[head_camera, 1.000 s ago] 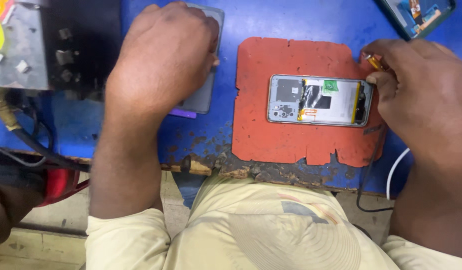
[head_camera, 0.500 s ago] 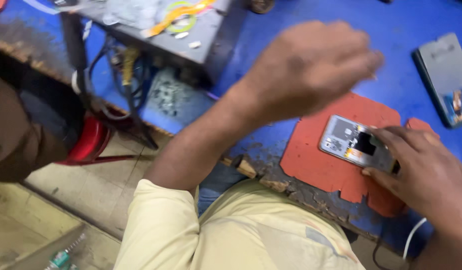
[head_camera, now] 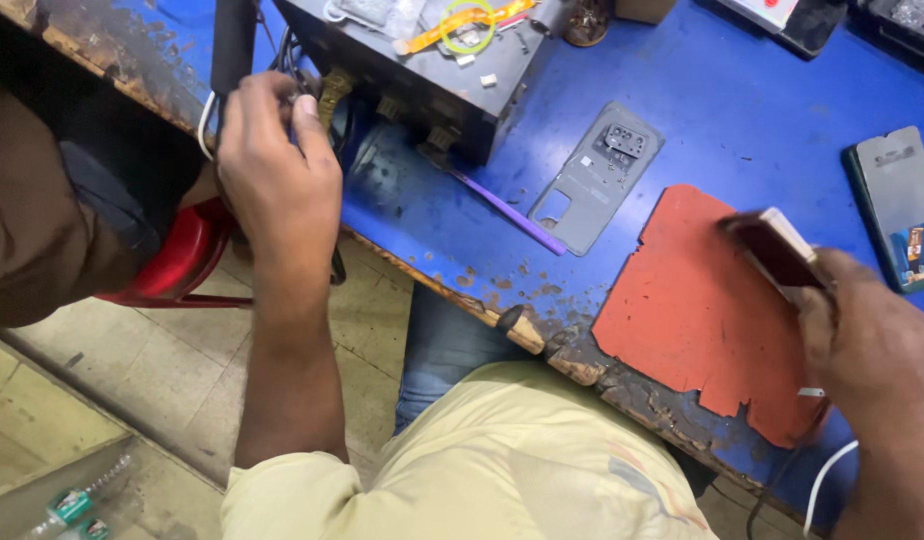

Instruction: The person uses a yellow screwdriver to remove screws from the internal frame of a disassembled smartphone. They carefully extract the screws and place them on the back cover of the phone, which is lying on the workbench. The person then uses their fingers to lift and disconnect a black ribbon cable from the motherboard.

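phone (head_camera: 774, 248) is coming up off the red mat (head_camera: 682, 320) in my right hand (head_camera: 862, 345), tilted on edge and blurred; a second ago it was lying flat on that mat, back open, with my fingers working at its end. my right hand is wrapping closed around its lower part, so the mat is now sitting bare on the blue bench (head_camera: 742, 110).

my left hand (head_camera: 277, 180) is no longer resting on the grey back cover (head_camera: 594, 178); it is reaching over to the bench's left edge, fingers curling shut around a dark handle with a white cable (head_camera: 214, 110) beside the black metal box (head_camera: 422, 60). i cannot tell exactly how firm that hold is, as the fingers are hiding the contact.

the grey back cover is lying free, well apart from both hands, with a purple stick (head_camera: 507, 212) just beside it. another phone (head_camera: 900, 205) is lying face down at the far right.

judging from this, the flat work on the mat is pausing while i am fetching a corded tool.
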